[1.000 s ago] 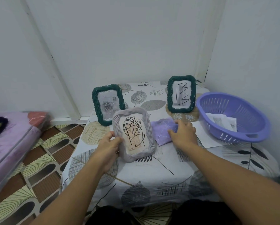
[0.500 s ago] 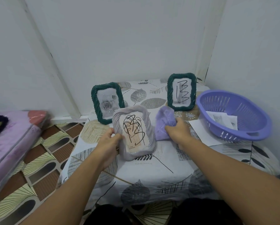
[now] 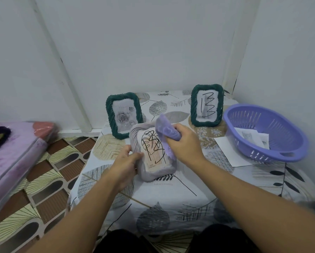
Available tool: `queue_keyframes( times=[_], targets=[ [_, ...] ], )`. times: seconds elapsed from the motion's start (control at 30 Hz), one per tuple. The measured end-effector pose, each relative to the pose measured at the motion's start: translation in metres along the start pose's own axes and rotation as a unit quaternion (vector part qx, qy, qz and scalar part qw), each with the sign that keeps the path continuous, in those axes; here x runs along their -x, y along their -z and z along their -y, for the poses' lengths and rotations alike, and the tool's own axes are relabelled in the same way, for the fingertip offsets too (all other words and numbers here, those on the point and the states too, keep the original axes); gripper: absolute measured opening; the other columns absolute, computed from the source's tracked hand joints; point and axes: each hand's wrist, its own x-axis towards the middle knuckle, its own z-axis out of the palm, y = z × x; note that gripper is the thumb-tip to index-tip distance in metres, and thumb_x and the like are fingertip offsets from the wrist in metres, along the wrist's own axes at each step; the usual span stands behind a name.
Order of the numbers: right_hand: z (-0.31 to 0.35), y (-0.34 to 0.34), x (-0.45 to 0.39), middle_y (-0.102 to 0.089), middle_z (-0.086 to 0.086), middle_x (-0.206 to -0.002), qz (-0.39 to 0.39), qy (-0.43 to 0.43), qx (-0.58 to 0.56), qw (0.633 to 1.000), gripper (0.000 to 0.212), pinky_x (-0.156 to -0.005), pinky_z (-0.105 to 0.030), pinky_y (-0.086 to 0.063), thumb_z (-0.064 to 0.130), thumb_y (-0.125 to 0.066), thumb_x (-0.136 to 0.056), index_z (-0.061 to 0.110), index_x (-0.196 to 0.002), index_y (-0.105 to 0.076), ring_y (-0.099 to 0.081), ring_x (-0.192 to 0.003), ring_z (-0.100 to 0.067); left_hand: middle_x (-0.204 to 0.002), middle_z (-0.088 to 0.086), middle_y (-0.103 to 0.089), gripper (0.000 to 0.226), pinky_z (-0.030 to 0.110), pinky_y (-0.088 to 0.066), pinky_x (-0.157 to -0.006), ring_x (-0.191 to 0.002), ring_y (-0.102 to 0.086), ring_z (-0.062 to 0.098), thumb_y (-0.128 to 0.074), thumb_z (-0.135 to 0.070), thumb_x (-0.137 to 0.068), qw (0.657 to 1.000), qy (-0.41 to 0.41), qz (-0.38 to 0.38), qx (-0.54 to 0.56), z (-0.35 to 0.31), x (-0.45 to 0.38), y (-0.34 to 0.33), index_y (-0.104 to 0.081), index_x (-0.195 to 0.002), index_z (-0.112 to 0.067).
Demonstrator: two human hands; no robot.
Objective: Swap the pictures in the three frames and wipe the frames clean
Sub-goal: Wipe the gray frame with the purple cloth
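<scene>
Over the table, left hand grips grey frame; right hand clutches purple cloth against it.

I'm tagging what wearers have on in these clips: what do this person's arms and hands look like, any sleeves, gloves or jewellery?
Both forearms are bare right up to the bottom edge of the picture, with no sleeve in view. The left hand and the right hand wear no gloves, and no watch, bracelet or ring shows on either wrist or on the visible fingers.
</scene>
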Motion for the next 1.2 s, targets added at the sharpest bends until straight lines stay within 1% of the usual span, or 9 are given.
queue_keyframes(
  times=[0.07,0.23,0.33,0.43,0.6,0.7,0.83,1.0,1.2],
  targets=[
    [0.003,-0.002,0.001,-0.061,0.006,-0.081,0.005,0.036,0.041,0.999,0.012,-0.065,-0.039,-0.051,0.032,-0.072,-0.083,0.025,-0.09,-0.067,-0.058,-0.074,-0.016,-0.115,0.016,-0.075,0.023,0.042,-0.06,-0.076,-0.105,-0.073,0.034,-0.051,0.0,-0.103,1.0,-0.003,0.001,-0.001,0.0,0.0,0.0,-0.055,-0.122,-0.012],
    [0.016,-0.008,0.006,-0.047,0.007,-0.084,0.034,0.089,0.098,0.991,0.036,-0.064,-0.032,-0.046,0.03,-0.062,-0.077,0.035,-0.111,-0.071,-0.054,-0.076,-0.019,-0.112,0.016,-0.076,0.024,0.045,-0.059,-0.078,-0.104,-0.073,0.035,-0.052,-0.002,-0.103,1.0,-0.02,0.009,-0.022,0.0,0.0,0.0,-0.056,-0.123,-0.014],
    [0.019,-0.011,0.008,-0.042,0.01,-0.088,0.046,0.104,0.132,0.985,0.039,-0.065,-0.035,-0.05,0.027,-0.062,-0.077,0.034,-0.114,-0.07,-0.056,-0.078,-0.021,-0.112,0.018,-0.076,0.026,0.053,-0.058,-0.09,-0.106,-0.072,0.037,-0.053,-0.002,-0.103,0.999,-0.031,0.024,-0.021,0.001,0.001,0.002,-0.056,-0.125,-0.014],
    [0.02,-0.014,0.008,-0.046,0.007,-0.092,0.057,0.113,0.143,0.982,0.038,-0.066,-0.036,-0.053,0.037,-0.06,-0.079,0.035,-0.116,-0.069,-0.058,-0.08,-0.021,-0.116,0.021,-0.074,0.026,0.054,-0.055,-0.095,-0.106,-0.071,0.037,-0.054,0.0,-0.102,0.998,-0.034,0.045,-0.001,0.001,0.002,0.004,-0.056,-0.125,-0.013],
    [0.018,-0.021,0.011,-0.047,0.002,-0.101,0.083,0.138,0.144,0.976,0.036,-0.073,-0.037,-0.052,0.052,-0.054,-0.081,0.036,-0.111,-0.067,-0.053,-0.085,-0.016,-0.116,0.022,-0.073,0.027,0.049,-0.058,-0.088,-0.1,-0.072,0.032,-0.053,0.0,-0.102,0.997,-0.036,0.074,0.015,-0.001,0.003,0.006,-0.055,-0.126,-0.011],
    [0.017,-0.021,0.012,-0.046,-0.001,-0.107,0.075,0.157,0.158,0.972,0.035,-0.071,-0.039,-0.052,0.041,-0.05,-0.081,0.027,-0.106,-0.07,-0.051,-0.093,-0.02,-0.118,0.022,-0.073,0.025,0.048,-0.059,-0.086,-0.102,-0.072,0.033,-0.053,0.0,-0.103,0.997,-0.035,0.075,0.012,-0.001,0.002,0.006,-0.055,-0.125,-0.012],
    [0.02,-0.015,0.015,-0.053,0.0,-0.119,0.044,0.161,0.132,0.977,0.039,-0.065,-0.036,-0.053,0.025,-0.053,-0.08,0.023,-0.118,-0.062,-0.058,-0.094,-0.023,-0.119,0.021,-0.073,0.026,0.054,-0.057,-0.093,-0.109,-0.071,0.037,-0.053,-0.001,-0.103,0.998,-0.031,0.063,0.007,0.001,0.0,0.007,-0.055,-0.126,-0.013],
    [0.018,-0.011,0.011,-0.062,0.001,-0.107,0.041,0.135,0.077,0.987,0.039,-0.073,-0.041,-0.053,0.013,-0.057,-0.082,0.024,-0.119,-0.062,-0.058,-0.091,-0.021,-0.118,0.019,-0.074,0.026,0.049,-0.059,-0.084,-0.109,-0.071,0.038,-0.053,-0.001,-0.103,0.998,-0.033,0.054,0.008,0.004,0.0,0.008,-0.056,-0.125,-0.012],
    [0.023,-0.015,0.003,-0.06,0.001,-0.104,0.095,0.142,0.133,0.976,0.046,-0.071,-0.038,-0.052,0.004,-0.064,-0.076,0.027,-0.116,-0.07,-0.061,-0.088,-0.025,-0.122,0.022,-0.071,0.032,0.052,-0.057,-0.089,-0.111,-0.069,0.041,-0.056,-0.001,-0.102,0.997,-0.042,0.063,0.003,0.005,-0.002,0.009,-0.055,-0.131,-0.014]
  ],
)
